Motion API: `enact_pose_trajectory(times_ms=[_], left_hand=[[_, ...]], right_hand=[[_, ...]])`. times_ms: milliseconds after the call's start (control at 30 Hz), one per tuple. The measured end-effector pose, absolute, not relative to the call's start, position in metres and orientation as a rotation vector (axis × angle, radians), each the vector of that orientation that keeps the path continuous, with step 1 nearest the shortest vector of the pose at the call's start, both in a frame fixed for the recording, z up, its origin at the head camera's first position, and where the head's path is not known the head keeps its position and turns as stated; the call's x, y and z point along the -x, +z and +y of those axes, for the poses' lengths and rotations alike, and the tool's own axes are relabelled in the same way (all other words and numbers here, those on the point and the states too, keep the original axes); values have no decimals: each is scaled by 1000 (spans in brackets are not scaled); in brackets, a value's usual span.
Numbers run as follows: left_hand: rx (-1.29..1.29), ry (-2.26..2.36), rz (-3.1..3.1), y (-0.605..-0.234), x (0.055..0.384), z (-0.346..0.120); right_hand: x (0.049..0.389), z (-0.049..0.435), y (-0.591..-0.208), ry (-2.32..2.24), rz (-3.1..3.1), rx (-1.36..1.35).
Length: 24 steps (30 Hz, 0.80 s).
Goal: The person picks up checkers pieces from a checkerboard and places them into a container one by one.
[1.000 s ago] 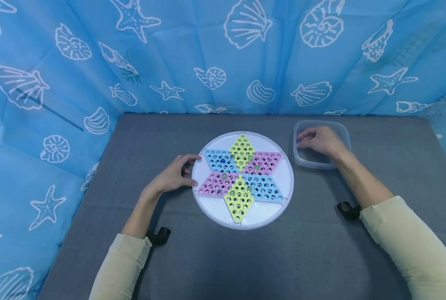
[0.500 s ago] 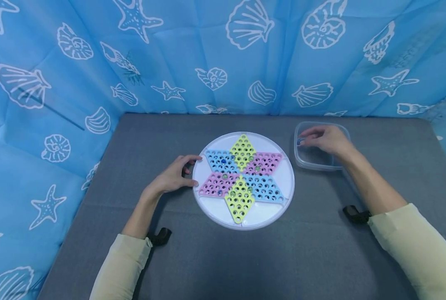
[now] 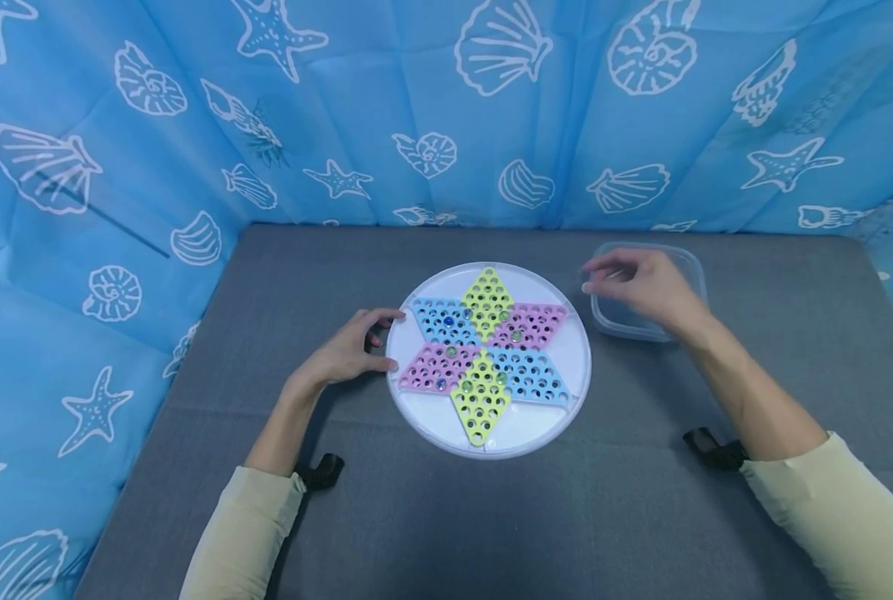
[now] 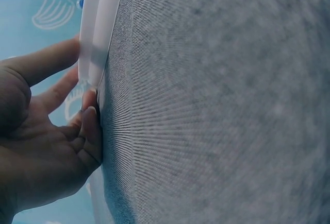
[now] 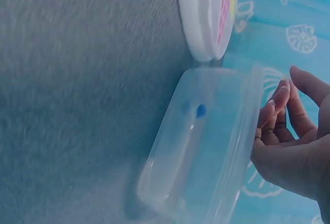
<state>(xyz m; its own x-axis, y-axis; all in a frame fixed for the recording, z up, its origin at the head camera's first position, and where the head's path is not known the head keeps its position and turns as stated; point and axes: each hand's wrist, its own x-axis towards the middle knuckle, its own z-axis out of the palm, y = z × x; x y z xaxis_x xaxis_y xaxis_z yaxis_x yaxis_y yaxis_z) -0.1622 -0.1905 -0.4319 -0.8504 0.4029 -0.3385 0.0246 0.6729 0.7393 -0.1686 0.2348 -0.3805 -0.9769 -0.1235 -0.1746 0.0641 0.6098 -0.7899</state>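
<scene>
In the head view a round white Chinese checkers board (image 3: 416, 412) lies on the table, its star of holes pink, blue and yellow. Several blue and green marbles sit in the holes. My left hand (image 3: 348, 348) touches the board's left rim with thumb and index finger spread apart; in the left wrist view its other fingers (image 4: 92, 128) are curled by the cloth. Above the clear plastic container (image 3: 634, 332) is my right hand (image 3: 644, 283), thumb and fingertips close together. Whether a marble is between them cannot be seen. A blue marble (image 5: 201, 110) shows through the container wall.
A grey cloth covers the table (image 3: 491, 525). Behind it and at the left hangs a blue curtain (image 3: 416, 83) with white shells and starfish. The container stands just right of the board, with a narrow gap between them.
My right hand has lifted up and slightly left from inside the container, its fingertips now over the container's left rim. The left hand stays at the board's rim.
</scene>
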Motion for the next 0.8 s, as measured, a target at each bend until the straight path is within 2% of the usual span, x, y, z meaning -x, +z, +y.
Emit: enact_pose_trajectory(times_ms=[800], left_hand=[[-381, 1016, 2397, -431, 168, -192]], right_hand=[[152, 202, -384, -1333, 2540, 232]])
